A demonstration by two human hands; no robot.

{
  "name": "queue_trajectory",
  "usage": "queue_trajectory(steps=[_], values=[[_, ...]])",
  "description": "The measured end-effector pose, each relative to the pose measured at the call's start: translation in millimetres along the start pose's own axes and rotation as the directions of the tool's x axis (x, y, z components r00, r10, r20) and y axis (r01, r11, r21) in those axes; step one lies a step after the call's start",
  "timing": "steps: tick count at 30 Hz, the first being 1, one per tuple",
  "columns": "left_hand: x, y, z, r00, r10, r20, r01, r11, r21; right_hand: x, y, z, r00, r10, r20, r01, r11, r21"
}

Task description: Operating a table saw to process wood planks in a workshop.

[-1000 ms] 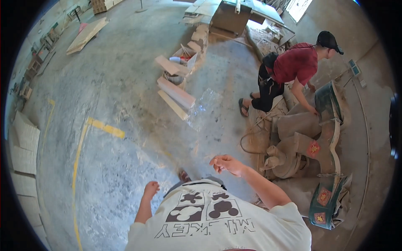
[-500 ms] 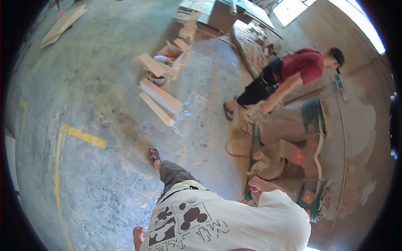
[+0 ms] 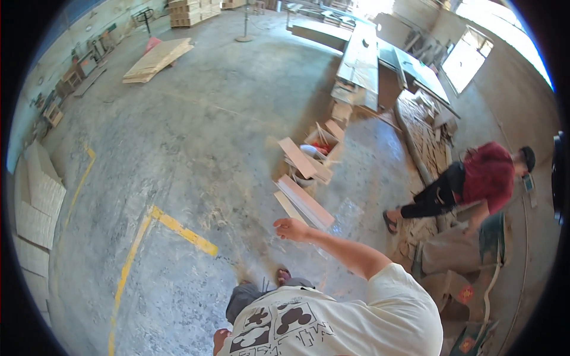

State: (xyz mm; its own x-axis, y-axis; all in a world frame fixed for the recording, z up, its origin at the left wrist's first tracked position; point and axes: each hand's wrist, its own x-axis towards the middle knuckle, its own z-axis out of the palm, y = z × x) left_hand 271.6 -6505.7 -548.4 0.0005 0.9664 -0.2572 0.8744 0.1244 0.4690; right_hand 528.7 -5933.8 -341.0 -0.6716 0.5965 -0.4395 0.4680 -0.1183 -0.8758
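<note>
My right hand is stretched forward over the floor with its fingers loosely bent and apart. Nothing is in it. Below it in the picture, my left hand hangs beside my shirt, partly cut off by the lower edge, and its fingers cannot be made out. Nearest to my right hand lie long pinkish boards and a narrow pale strip on the floor, apart from the hand. Beyond them stands an open box with red things inside, with a short pink board leaning beside it.
On the right, a person in a dark red shirt bends over dusty sacks. A long metal-topped table stands ahead, beside a heap of wood scraps. Stacked sheets lie far left; pale panels stand at the left edge.
My right hand has swung forward and left, away from the sacks. The view has shifted, so the boards and the person sit farther right. My left hand is lower in the picture.
</note>
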Motion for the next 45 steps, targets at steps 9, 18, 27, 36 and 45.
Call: queue_trajectory(steps=[9,18,27,36,45], values=[[129.9,-133.7,-109.9,0.661,-0.576,0.48,0.561,-0.046,-0.827,36.9,212.8,-6.6,0.722,0.489,-0.489,-0.683,0.615,-0.394],[313.4,-309.0,-251.6,0.775,-0.536,0.334,0.475,0.147,-0.867,63.4,100.1,126.4,0.57,0.82,-0.049,-0.815,0.572,0.095],[406.6,-383.8,-364.2,0.632,-0.532,0.563,0.658,-0.015,-0.753,327.7,49.7,95.9,0.74,0.672,0.016,-0.66,0.731,-0.172],[480.4,-490.4,-392.3,0.915,-0.081,0.394,0.191,0.95,-0.247,537.3,-149.7,-7.5,0.92,0.242,-0.307,-0.198,0.966,0.166],[673.2,-550.7,-487.2,0.907,0.279,0.317,-0.301,0.953,0.024,587.5,-29.3,-19.2,0.906,0.35,-0.239,-0.417,0.637,-0.648]])
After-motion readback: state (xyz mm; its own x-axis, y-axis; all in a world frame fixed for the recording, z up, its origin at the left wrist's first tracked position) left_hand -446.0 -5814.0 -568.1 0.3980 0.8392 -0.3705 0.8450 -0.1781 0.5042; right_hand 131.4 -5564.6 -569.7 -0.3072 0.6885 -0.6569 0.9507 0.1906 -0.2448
